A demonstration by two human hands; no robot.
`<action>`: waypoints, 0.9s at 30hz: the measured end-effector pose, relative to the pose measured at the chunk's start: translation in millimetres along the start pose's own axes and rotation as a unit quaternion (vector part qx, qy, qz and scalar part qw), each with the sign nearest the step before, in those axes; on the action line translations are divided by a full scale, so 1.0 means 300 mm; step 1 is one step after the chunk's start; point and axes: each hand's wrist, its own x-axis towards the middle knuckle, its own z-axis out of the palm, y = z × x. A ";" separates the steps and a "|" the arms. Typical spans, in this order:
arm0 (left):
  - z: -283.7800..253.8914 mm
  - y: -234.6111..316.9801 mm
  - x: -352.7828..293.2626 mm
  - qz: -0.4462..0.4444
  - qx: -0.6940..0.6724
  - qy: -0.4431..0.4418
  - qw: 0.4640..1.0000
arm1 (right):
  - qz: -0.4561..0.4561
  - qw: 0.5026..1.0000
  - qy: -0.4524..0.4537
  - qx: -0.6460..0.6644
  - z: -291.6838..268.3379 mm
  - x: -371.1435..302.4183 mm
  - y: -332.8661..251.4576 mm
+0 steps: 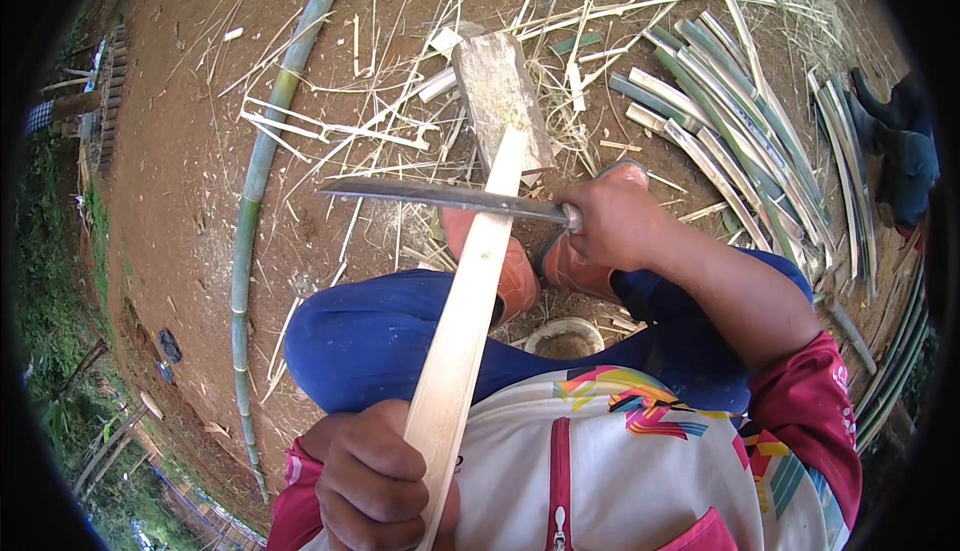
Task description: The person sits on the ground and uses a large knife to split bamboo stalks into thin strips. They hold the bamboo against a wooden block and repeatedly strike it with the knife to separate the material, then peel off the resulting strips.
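Note:
My left hand (377,476) is closed around the near end of a pale split bamboo strip (462,336). The strip slants away from me, and its far end rests on a worn wooden block (497,91) lying on the ground. In my right hand (612,223) is the handle of a machete (440,194), gripped in closed fingers. Its long dark blade points left and lies across the strip, a little short of the block. Whether the edge bites into the bamboo I cannot tell.
A long green bamboo pole (262,166) runs along the left. Split bamboo strips (735,131) lie piled at the right, with thin shavings (385,136) strewn around the block. A round container (565,338) sits between my legs. Beyond the pile, a person's dark boot (905,146) shows.

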 end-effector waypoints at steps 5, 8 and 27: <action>0.003 -0.015 -0.002 0.019 -0.013 -0.001 1.000 | 0.028 0.999 -0.004 -0.036 0.004 0.043 0.043; -0.002 -0.019 0.005 0.020 -0.018 -0.014 1.000 | 0.052 0.998 -0.017 -0.039 0.001 0.072 0.064; -0.011 -0.023 0.002 0.035 -0.028 -0.018 0.999 | 0.113 0.993 -0.027 -0.032 0.048 0.216 0.225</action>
